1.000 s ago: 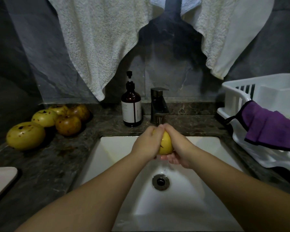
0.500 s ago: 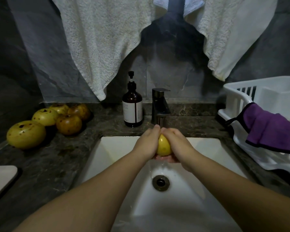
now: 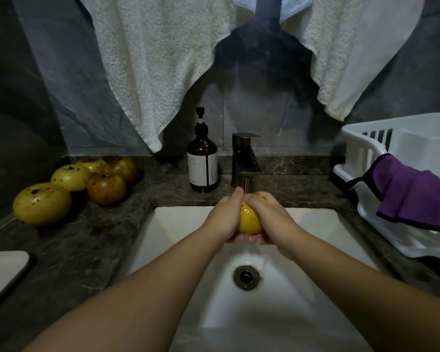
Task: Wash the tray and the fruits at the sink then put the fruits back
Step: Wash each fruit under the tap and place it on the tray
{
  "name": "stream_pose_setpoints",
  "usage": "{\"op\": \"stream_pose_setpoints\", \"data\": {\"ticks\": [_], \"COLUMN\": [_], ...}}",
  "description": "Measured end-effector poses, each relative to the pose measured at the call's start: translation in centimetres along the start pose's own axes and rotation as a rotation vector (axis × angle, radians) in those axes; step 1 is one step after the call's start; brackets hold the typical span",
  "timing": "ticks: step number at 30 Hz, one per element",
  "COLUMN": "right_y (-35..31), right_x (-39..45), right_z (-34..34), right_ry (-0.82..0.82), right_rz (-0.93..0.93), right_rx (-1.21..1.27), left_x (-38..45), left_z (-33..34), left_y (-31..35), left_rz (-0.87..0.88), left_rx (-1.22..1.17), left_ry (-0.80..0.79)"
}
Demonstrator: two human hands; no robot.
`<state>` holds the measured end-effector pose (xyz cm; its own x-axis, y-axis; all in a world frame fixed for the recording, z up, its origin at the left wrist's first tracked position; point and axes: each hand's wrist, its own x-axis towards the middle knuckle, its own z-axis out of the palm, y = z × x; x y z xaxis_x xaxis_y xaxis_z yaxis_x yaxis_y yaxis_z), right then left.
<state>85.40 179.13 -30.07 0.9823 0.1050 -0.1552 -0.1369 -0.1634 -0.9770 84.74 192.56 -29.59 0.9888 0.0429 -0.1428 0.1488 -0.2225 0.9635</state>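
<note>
Fingers [image 3: 235, 199] around yellow fruit [image 3: 249, 221]

Dim, shadowy scene; wide-angle bending at edges.

yellow fruit [image 3: 249, 221] | wet, over sink [image 3: 178, 224] | five spotted fruits [image 3: 71, 184] | on counter

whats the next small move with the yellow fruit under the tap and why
Probably turn the yellow fruit a little between the left hand and right hand. Water from the tap lands on its top only, and both hands cover its sides.
</note>
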Motion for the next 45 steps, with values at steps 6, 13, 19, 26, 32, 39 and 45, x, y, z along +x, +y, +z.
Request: {"op": "stream_pose_setpoints", "data": {"ticks": [6,13,19,26,32,39,45], "right_y": [-0.2,-0.4,-0.3,-0.1,-0.7,-0.7,-0.3], "right_x": [0.2,-0.2,-0.1,0.1,0.2,-0.2,-0.4], "right_z": [-0.2,-0.1,0.3,-0.2,0.2,0.0,0.2], "right_ry": [-0.027,-0.033,0.03,-0.012,0.005,-0.028,-0.068], "right_rz": [0.144,0.186,0.049,-0.055,0.099,-0.047,-0.156], "right_rx": [0.043,0.106,0.032,-0.087,-0.05,-0.157,-0.195], "left_x": [0.2,0.1,-0.2,-0.4,0.0,-0.4,-0.8], "left_z": [0.1,0.1,0.1,0.2,0.3,0.0,-0.6], "left_y": [-0.3,0.0,0.1,-0.1,-0.4,0.0,-0.1], "left_rz": [0.102,0.094,-0.018,-0.092,0.06,-0.11,-0.267], "left_rx": [0.161,0.137,-0.03,-0.051,0.129,-0.092,-0.348], "left_ry": [0.074,0.076,-0.013,-0.081,0.038,-0.036,-0.151]}}
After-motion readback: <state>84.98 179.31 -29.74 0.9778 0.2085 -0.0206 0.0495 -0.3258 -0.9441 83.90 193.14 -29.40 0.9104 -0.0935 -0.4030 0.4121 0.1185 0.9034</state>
